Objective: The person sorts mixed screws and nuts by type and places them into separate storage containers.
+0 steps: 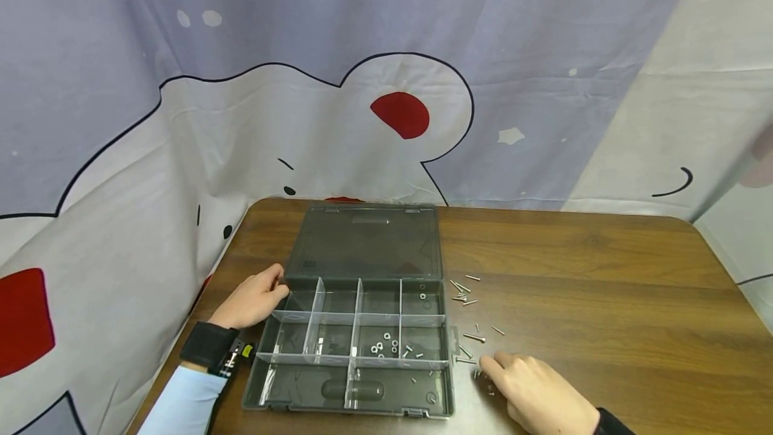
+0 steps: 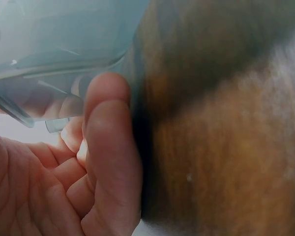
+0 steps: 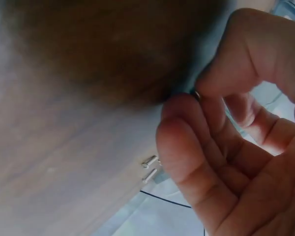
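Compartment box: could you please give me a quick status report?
Left hand holding left edge of compartment box. Right hand apparently pinching small metal piece. Loose screws on wooden tabletop beside box. Lid open, not in the way.

So the box [image 1: 355, 335]'s on the surface [image 1: 592, 274], lid [image 1: 365, 240] laid back behind it, nuts/washers [image 1: 387, 336] and screws [image 1: 408, 348] in some compartments [image 1: 338, 297], loose screws [image 1: 474, 337] to its right, cloth [image 1: 290, 113] behind everything.

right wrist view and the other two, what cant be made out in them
Right wrist: the small piece pinched by the right hand, mostly covered by it.
Left wrist: the table grain, blurred.
Head: the loose screws' drive shapes, too small; the right wrist's black band, cut off by the bottom edge.
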Motion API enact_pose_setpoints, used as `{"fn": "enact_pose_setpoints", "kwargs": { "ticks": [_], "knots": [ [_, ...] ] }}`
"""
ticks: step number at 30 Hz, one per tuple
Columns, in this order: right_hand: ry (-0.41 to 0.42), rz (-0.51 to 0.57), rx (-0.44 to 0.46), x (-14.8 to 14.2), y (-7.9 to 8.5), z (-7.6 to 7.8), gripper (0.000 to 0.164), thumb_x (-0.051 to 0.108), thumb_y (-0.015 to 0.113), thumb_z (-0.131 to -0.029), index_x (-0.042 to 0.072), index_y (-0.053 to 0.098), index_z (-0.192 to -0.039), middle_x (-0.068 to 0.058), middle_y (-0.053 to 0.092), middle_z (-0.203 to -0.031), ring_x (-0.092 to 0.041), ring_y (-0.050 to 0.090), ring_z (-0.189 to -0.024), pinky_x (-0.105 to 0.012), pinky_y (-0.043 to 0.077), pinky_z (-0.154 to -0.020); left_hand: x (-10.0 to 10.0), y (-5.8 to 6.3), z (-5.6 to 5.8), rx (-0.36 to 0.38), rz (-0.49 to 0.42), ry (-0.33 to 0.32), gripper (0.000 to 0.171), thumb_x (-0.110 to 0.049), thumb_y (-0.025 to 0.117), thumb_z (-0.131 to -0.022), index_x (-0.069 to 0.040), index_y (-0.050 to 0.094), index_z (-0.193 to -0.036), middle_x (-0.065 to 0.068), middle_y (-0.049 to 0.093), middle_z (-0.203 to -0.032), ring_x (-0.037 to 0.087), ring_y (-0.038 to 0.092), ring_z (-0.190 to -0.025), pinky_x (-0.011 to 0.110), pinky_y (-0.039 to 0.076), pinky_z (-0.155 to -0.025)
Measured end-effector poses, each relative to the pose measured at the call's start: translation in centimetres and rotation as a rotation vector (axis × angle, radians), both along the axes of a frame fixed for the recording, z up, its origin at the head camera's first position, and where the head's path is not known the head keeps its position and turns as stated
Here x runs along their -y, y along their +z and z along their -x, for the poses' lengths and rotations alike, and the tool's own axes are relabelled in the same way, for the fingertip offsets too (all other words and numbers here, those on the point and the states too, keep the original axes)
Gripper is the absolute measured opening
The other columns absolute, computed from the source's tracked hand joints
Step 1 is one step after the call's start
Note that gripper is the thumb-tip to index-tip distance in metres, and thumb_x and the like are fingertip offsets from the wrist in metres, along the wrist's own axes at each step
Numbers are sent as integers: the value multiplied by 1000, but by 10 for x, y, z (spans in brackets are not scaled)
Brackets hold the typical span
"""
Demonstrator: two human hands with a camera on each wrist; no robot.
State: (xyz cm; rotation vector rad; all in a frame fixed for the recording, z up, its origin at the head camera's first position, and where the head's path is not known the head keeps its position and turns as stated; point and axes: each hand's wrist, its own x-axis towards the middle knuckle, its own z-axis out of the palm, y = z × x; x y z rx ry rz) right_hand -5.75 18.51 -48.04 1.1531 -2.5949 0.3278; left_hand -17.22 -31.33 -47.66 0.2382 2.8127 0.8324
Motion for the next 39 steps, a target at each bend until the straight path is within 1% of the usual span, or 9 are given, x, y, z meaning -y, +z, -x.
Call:
{"fn": "enact_pose_setpoints", "kwargs": {
  "ticks": [5,12,20,27,34,36,37,38,39],
  "knots": [
    [33,59,-6,5,10,3,40,-8,66,-58,19,52,-84,18,42,-73,4,36,-60,-14,30,-53,-1,0,-1,-2,0,4,10,-17,50,-99,-11,45,-93,0,41,-72,16,39,-58,29,30,-59],
    [182,180,1,25,42,7,40,-7,56,-54,18,52,-85,16,38,-78,2,33,-68,-9,29,-62,-1,0,0,-19,-2,-2,11,-17,51,-99,-11,45,-92,0,41,-72,16,39,-58,29,30,-59],
    [326,267,0,55,70,9,33,-7,59,-61,19,52,-80,15,40,-79,2,38,-71,-8,32,-69,1,-1,0,-9,-1,0,11,-17,51,-99,-11,44,-92,0,40,-72,16,39,-58,29,30,-59],
    [386,237,15,74,75,9,32,-6,65,-66,21,57,-83,14,44,-82,-1,48,-75,-13,40,-74,1,-2,0,-11,-2,0,11,-17,52,-99,-11,45,-92,0,41,-72,16,39,-58,29,30,-59],
    [437,208,52,92,72,7,33,-5,70,-70,22,58,-86,13,47,-84,-1,50,-78,-11,43,-75,1,-3,1,-13,0,0,11,-17,52,-98,-11,45,-93,0,41,-71,16,40,-58,29,30,-58],
    [426,169,65,93,71,6,30,3,75,-75,22,62,-94,14,53,-92,-2,54,-84,-14,47,-80,1,-3,1,-12,2,1,11,-17,52,-98,-11,45,-92,0,41,-71,16,40,-58,29,30,-58],
    [410,131,74,93,71,5,29,12,77,-81,22,65,-105,13,58,-102,-4,59,-92,-17,50,-84,1,-3,1,-12,3,0,11,-17,51,-99,-11,45,-92,0,41,-72,16,39,-58,29,30,-58],
    [394,92,89,91,71,4,34,24,77,-87,21,65,-118,10,61,-117,-8,63,-105,-22,52,-89,1,-2,1,-13,5,0,11,-17,51,-99,-11,45,-92,0,41,-72,16,39,-58,29,30,-59],
    [374,55,100,89,72,2,47,38,76,-91,21,61,-132,6,60,-133,-12,63,-118,-28,53,-95,1,-2,1,-14,7,1,11,-17,51,-99,-11,44,-92,0,41,-72,16,39,-58,29,30,-59]
  ]
}}
